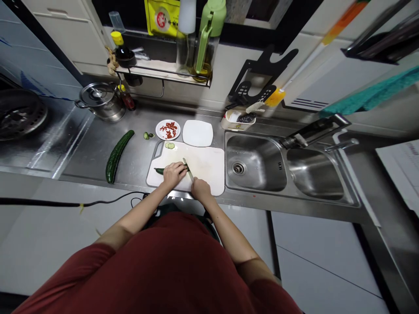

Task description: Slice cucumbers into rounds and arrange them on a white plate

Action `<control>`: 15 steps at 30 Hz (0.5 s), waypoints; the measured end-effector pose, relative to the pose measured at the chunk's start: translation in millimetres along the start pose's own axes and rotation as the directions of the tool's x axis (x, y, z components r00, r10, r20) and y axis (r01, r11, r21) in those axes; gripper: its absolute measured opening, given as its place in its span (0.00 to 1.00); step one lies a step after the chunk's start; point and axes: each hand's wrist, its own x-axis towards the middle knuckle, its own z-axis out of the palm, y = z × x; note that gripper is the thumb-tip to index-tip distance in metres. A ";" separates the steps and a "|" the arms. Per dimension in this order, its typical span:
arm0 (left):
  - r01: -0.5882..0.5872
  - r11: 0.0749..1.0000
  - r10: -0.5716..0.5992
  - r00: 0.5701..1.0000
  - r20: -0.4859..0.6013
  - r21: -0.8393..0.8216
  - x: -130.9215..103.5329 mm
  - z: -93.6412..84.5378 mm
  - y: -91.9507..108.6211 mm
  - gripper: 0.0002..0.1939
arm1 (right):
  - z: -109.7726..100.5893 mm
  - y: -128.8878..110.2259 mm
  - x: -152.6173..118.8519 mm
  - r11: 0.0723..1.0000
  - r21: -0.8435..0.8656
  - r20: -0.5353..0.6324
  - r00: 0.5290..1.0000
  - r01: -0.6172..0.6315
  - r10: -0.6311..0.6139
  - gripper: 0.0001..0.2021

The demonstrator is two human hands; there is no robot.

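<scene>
On the white cutting board [209, 168] lies a dark green cucumber piece [159, 171]. My left hand [173, 174] presses down on it with the fingers together, and its tip sticks out to the left. My right hand [200, 190] is wrapped round the handle of a knife [189, 170], whose blade points up and left against the right end of the cucumber piece. Pale green cucumber slices [170, 145] rest at the board's upper left. A whole cucumber [118, 158] lies on the steel counter to the left of the board.
Behind the board stand a plate of red pieces [168, 130] and a white square plate [197, 133]. Small green ends [148, 136] lie nearby. A double sink [257, 161] is at the right, a lidded pot [103, 102] at the back left. Bottles fill the wall shelf [157, 69].
</scene>
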 end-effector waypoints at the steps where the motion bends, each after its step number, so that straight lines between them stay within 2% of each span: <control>1: 0.001 1.000 -0.001 1.000 0.001 0.000 0.0 -0.1 0.2 0.11 | -1.0 -0.9 1.7 1.000 0.002 0.004 1.000 0.001 -0.001 0.12; 10: -0.008 1.000 0.008 1.000 -0.016 0.010 -0.1 0.8 -0.3 0.11 | -5.8 -8.5 15.5 0.999 0.027 -0.010 0.999 0.032 -0.032 0.13; 15: -0.004 1.000 0.004 1.000 -0.012 0.017 0.1 1.6 -1.4 0.10 | -8.8 -17.5 29.2 0.998 0.053 -0.085 0.996 0.030 -0.026 0.13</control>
